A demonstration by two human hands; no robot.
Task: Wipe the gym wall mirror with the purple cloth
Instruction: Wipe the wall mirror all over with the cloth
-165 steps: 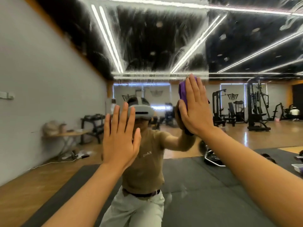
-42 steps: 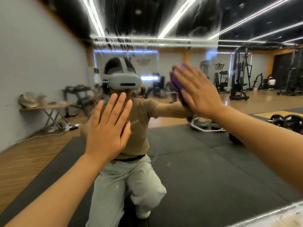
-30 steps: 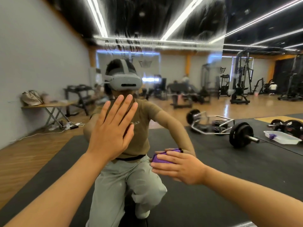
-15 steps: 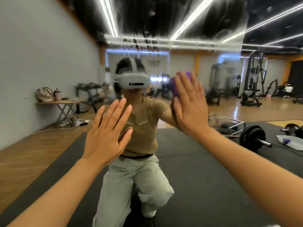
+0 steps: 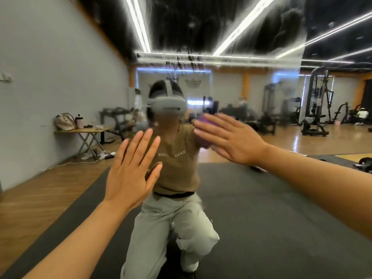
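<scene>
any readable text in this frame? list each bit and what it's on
"KAND": right-hand part of the chest print on the reflected brown T-shirt, as it shows in the mirror.
"IIRS", roughly: left-hand part of the same print; the middle is blurred.
Emblem on the reflected far wall: a shape only, no letters legible.
Bottle on the folding table: label too small to read.

Lighting: bright, even; ceiling strip lights (image 5: 239,31) glare w/ streaks. Quality: centre smeary, right hand (image 5: 231,138) motion-blurred, wide-angle edge distortion.

1 head-worn camera faces the mirror (image 5: 261,208) head-on from close range, looking forward and slightly down.
</scene>
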